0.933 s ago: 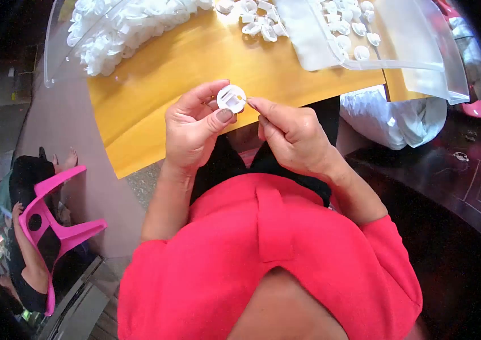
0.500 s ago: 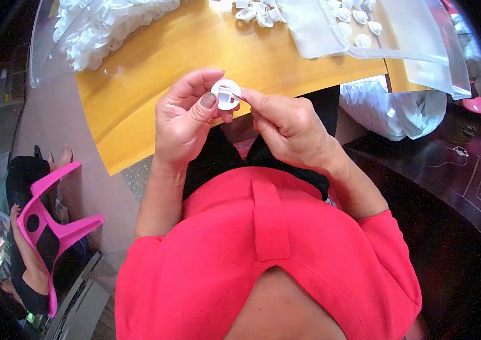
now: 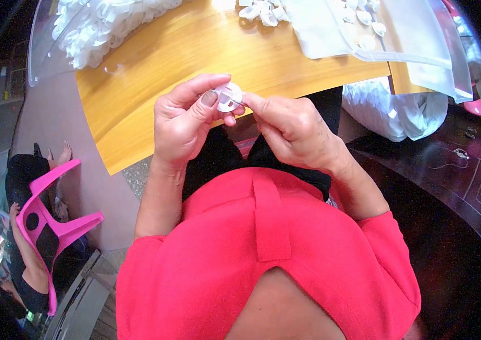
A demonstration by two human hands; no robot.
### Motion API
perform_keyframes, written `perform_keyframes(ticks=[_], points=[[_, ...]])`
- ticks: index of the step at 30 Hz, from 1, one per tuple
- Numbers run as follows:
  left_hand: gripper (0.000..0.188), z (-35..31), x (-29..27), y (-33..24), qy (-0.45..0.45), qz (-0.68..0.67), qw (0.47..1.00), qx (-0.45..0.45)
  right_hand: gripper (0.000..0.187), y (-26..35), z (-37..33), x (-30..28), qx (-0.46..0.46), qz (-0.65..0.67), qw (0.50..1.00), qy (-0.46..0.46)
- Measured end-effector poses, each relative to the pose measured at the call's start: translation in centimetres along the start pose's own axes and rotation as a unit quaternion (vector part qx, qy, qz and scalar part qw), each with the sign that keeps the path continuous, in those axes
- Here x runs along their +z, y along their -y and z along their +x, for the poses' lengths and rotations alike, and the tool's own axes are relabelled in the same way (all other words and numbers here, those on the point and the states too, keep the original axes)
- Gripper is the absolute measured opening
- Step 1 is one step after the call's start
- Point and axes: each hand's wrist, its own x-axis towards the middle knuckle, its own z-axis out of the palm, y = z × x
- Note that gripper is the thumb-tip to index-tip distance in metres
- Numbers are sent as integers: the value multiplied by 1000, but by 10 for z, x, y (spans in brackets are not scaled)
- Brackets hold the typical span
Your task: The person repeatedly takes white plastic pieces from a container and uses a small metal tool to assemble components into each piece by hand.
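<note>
Pinched between the thumb and fingers of my left hand is a small round white plastic part with cut-outs in its face. My right hand is closed, its thumb and forefinger gripping a thin dark metal piece. The tip of that piece meets the right edge of the round part. Most of its length is hidden in my fingers, so its kind cannot be made out. Both hands are above the near edge of the wooden table.
At the far left, a clear bin holds many white plastic parts. A small heap of white pieces lies at the back. Right of it, a clear tray contains round white parts. A white bag sits below. A person is by a pink chair.
The round part has tilted and shifted slightly down and right in my left hand. My right hand stays beside it, with the metal piece still at its edge.
</note>
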Motion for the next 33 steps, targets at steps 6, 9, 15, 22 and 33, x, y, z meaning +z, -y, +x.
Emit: perform_keyframes(ticks=[6,9,15,22,33], points=[[27,1,2,1,19,36,999,14,41,0,1,1,12,15,1000,0],[26,1,2,3,19,41,999,18,42,3,2,-1,37,71,997,1],[25,-1,1,6,14,70,997,36,30,8,5,-6,161,190,967,51],[24,0,-3,8,19,103,994,26,25,8,7,-10,236,251,934,91],[31,4,-10,16,1,51,998,-44,25,8,7,-8,286,237,925,77]])
